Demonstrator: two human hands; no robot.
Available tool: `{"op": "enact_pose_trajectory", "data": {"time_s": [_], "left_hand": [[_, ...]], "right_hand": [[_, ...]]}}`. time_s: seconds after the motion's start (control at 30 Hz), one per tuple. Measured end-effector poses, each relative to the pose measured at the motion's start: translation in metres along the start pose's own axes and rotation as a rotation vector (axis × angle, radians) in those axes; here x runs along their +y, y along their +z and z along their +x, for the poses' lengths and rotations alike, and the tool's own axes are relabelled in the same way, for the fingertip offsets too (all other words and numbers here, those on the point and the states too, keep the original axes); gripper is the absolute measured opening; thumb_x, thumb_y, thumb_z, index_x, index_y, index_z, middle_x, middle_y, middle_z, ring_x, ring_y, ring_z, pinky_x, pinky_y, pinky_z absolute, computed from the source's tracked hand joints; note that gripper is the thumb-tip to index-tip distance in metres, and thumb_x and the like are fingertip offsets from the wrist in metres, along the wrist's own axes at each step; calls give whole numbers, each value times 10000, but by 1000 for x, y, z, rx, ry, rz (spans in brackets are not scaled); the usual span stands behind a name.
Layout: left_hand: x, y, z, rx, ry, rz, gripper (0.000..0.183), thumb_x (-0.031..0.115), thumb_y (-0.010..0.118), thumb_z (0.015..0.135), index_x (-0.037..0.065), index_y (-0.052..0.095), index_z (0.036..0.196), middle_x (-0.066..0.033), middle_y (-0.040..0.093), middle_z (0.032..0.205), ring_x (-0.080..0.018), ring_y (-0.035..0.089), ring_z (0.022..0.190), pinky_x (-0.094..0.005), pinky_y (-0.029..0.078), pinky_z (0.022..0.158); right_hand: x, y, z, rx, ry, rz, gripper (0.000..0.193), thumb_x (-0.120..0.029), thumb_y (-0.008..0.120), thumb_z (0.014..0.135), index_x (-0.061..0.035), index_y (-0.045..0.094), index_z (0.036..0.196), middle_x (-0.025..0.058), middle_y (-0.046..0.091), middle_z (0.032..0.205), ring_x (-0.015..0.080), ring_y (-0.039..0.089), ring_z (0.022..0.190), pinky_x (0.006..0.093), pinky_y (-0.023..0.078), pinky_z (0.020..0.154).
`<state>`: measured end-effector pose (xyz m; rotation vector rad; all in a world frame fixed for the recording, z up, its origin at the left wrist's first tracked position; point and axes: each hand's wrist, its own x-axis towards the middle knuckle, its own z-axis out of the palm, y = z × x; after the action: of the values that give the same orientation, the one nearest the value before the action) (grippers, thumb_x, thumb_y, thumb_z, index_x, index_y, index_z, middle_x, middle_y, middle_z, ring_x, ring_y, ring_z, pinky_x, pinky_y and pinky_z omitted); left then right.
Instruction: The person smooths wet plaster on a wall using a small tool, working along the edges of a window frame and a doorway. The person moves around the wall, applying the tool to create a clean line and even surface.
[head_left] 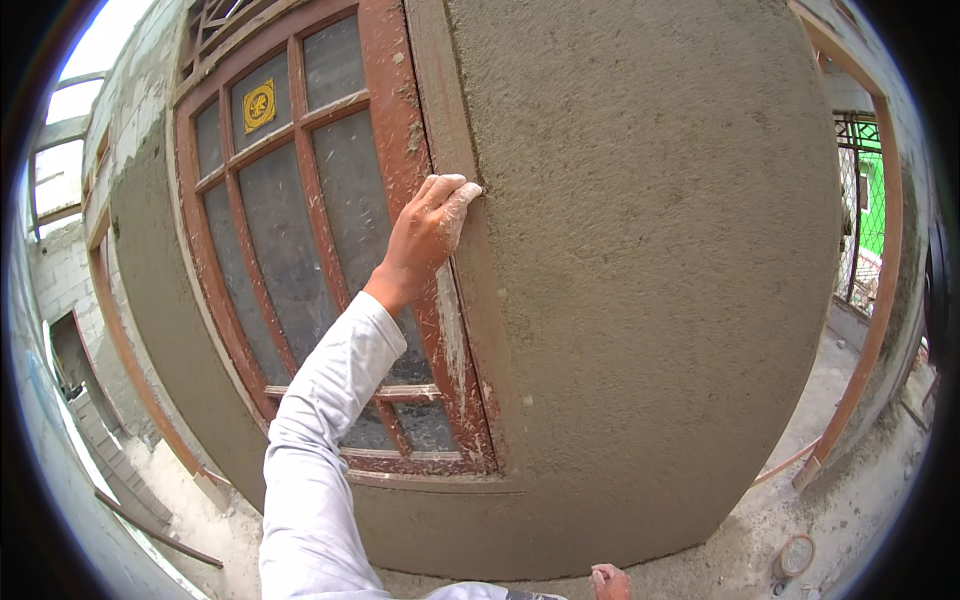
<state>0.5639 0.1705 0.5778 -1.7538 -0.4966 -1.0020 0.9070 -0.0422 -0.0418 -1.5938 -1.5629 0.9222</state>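
My one feed came from the person's head, through the left of two fisheye lenses; it faced the plastered wall (650,300) and the paned window (320,250) at close range, tilted down enough to catch the floor (760,535) below

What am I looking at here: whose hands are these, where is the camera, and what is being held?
There is no machine: these are a person's two bare hands. The one picture comes from a wide camera worn on the head, so straight edges look bent. The left hand, below a white sleeve, has its fingers bent together where the window frame meets a rough grey wall. Whether it holds anything small, I cannot tell. Only part of the right hand shows, at the lower edge. Beside the wall is a red-brown window with a yellow sticker.
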Motion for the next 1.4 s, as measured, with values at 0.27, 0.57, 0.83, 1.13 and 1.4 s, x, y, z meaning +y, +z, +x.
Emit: {"op": "enact_pose_trajectory", "data": {"time_s": [0.27, 0.57, 0.83, 1.13, 1.4], "left_hand": [[-8, 2, 7, 9, -1, -5, 267, -44, 700, 951, 15, 741, 1208, -124, 695, 1169, -309, 704, 1088, -421, 617, 927], [19, 3, -38, -45, 32, -18, 286, -58, 705, 924, -9, 742, 1204, -136, 678, 1153, -312, 689, 1043, -413, 599, 893], [12, 2, -16, 4, -20, -15, 302, -57, 700, 914, 4, 726, 1209, -123, 671, 1157, -313, 686, 1079, -402, 603, 942], [43, 6, -70, -97, 31, -52, 329, -69, 729, 891, -9, 733, 1215, -113, 668, 1141, -288, 679, 1026, -401, 607, 880], [52, 5, -73, -88, -11, -71, 339, -74, 722, 880, -14, 731, 1213, -124, 668, 1143, -311, 680, 1042, -411, 608, 897]], "right_hand": [[17, 1, -2, -54, 43, -39, 381, -312, 643, 1061, -23, 707, 1301, 235, 730, 1298, 431, 657, 1266, 483, 521, 1058], [13, 4, -2, -56, 28, -8, 413, -364, 617, 1072, -33, 708, 1302, 226, 728, 1308, 440, 650, 1269, 490, 517, 1058], [25, 7, -4, 6, -32, -8, 365, -321, 620, 1075, -38, 715, 1283, 199, 756, 1234, 389, 700, 1161, 470, 545, 988], [57, 28, 8, 14, 1, 42, 240, -208, 657, 1006, -46, 767, 1145, 181, 808, 987, 310, 794, 921, 415, 613, 853], [66, 24, 4, 40, -28, 39, 270, -247, 637, 1027, -39, 746, 1160, 159, 816, 927, 291, 803, 870, 409, 622, 819]]}}
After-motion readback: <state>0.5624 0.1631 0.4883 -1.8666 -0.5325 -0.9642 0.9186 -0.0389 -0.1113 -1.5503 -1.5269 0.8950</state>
